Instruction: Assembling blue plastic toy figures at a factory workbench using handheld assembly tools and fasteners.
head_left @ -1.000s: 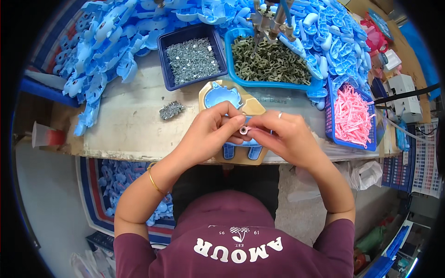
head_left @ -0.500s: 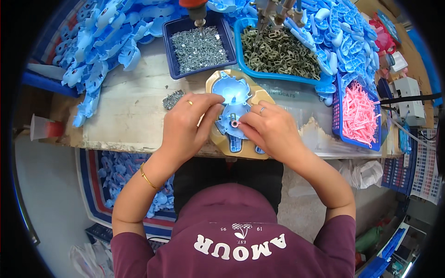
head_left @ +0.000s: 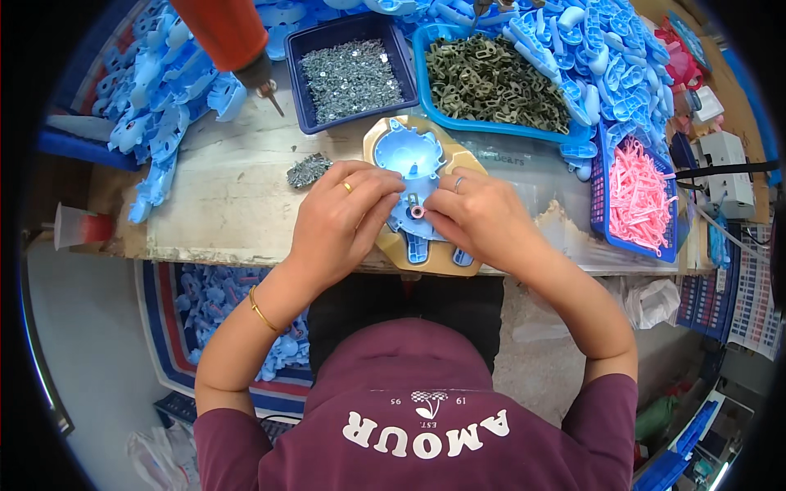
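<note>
A light blue hollow plastic shell sits open side up in a tan shaped holder at the bench's front edge. Near its middle, a pink ring-ended plastic piece lies beside a small dull metal clip. My right hand comes in from the right, thumb and forefinger pinched on the pink piece. From the other side my left hand rests over the shell's left rim, its fingers closed together. Whatever those left fingertips hold, if anything, is hidden.
A red power screwdriver hangs over the bench at upper left. Behind the holder stand a navy tray of screws and a blue tray of metal clips. A pink-piece basket is at right; loose screws lie left.
The red screwdriver has swung left and lower from the top middle. Both hands stay at the shell, with my left fingers slightly lower and the pink piece nearly where it was.
</note>
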Motion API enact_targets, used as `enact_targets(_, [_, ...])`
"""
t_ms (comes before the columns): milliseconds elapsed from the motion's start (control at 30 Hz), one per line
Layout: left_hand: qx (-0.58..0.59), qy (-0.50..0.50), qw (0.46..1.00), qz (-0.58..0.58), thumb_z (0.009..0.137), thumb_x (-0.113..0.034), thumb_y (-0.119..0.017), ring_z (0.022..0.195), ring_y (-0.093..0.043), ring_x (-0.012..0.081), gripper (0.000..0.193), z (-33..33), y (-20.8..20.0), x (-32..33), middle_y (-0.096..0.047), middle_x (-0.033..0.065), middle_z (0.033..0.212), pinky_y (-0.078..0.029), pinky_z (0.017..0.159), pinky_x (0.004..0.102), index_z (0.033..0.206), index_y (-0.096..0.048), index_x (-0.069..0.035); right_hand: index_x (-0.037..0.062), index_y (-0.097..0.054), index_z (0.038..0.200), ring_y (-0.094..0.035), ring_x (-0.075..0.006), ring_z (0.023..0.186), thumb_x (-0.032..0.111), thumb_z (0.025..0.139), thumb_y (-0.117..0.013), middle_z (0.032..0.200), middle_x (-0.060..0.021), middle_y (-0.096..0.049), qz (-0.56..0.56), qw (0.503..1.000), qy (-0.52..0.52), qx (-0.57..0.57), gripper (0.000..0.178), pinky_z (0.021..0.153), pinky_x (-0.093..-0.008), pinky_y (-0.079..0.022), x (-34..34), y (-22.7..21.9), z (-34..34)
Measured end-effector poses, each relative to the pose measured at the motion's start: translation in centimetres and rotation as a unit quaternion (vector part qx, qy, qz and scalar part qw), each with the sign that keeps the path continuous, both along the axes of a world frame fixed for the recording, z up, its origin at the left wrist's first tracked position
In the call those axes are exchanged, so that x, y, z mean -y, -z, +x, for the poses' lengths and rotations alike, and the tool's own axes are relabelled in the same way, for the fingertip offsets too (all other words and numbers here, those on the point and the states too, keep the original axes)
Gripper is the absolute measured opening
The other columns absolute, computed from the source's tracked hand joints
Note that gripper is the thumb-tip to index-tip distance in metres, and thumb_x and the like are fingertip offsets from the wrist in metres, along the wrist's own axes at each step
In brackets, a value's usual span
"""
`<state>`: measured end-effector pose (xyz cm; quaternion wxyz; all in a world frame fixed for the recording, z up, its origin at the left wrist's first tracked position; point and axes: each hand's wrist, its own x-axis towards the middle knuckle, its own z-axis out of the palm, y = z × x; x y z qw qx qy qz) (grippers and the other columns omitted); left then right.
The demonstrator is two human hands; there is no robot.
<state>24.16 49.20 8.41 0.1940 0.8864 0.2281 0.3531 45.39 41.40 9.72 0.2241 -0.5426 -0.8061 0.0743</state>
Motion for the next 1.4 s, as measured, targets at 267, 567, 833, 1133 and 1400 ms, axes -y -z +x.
enact_targets(267, [-0.056,0.058,0.996,0.038,0.085,-0.01,-0.074,0.11,-0.063,0.0294,0.02,-0.7,0.1,-0.1,-0.07,0.0072,0.115,-0.054,0.091,0.0419,0.105,-0.071,-0.008,0.0063,-0.067,0.087,-0.064,-0.0281,0.088,0.014,0.084,-0.072,0.085,-0.0077,-0.063,-0.023,0.997,-0.052,0.047,0.01,0.072,-0.0415,-0.053,-0.8,-0.9,0.2])
enact_targets(567, [-0.177,0.096,0.971,0.127,0.088,-0.039,-0.071,0.127,-0.053,0.0285,0.042,-1.2,-0.3,0.6,-0.06,0.0075,0.126,-0.04,0.113,0.048,0.119,-0.068,-0.011,0.0048,-0.064,0.082,-0.064,-0.0297,0.088,0.013,0.086,-0.069,0.086,-0.0088,-0.063,-0.041,0.992,-0.08,0.093,0.011,0.075,-0.0431,-0.053,-1.6,-0.9,0.5])
enact_targets(833, [-0.19,0.1,0.972,0.095,0.086,-0.042,-0.071,0.13,-0.051,0.0313,0.05,-1.0,0.1,1.0,-0.059,0.0082,0.13,-0.039,0.114,0.0507,0.126,-0.066,-0.013,0.0054,-0.067,0.092,-0.063,-0.0306,0.088,0.01,0.083,-0.073,0.089,-0.0096,-0.061,-0.006,1.0,-0.01,0.011,0.012,0.074,-0.0423,-0.052,0.7,-0.7,1.0])
enact_targets(1133, [-0.174,0.088,0.978,0.08,0.083,-0.039,-0.076,0.128,-0.051,0.0325,0.046,-0.7,0.0,1.4,-0.059,0.0101,0.125,-0.039,0.114,0.0497,0.118,-0.066,-0.011,0.0053,-0.067,0.089,-0.062,-0.0295,0.086,0.006,0.078,-0.075,0.088,-0.0082,-0.061,0.007,0.992,0.116,-0.038,0.013,0.072,-0.0397,-0.051,3.2,-0.5,2.1])
enact_targets(1400, [-0.163,0.088,0.98,0.067,0.082,-0.039,-0.076,0.128,-0.051,0.0336,0.046,-0.8,0.2,1.4,-0.06,0.011,0.125,-0.04,0.113,0.0511,0.117,-0.067,-0.01,0.0058,-0.07,0.082,-0.061,-0.0287,0.088,0.009,0.078,-0.076,0.086,-0.0071,-0.061,-0.069,0.992,0.103,-0.011,0.008,0.072,-0.0413,-0.051,2.6,-1.7,2.5])
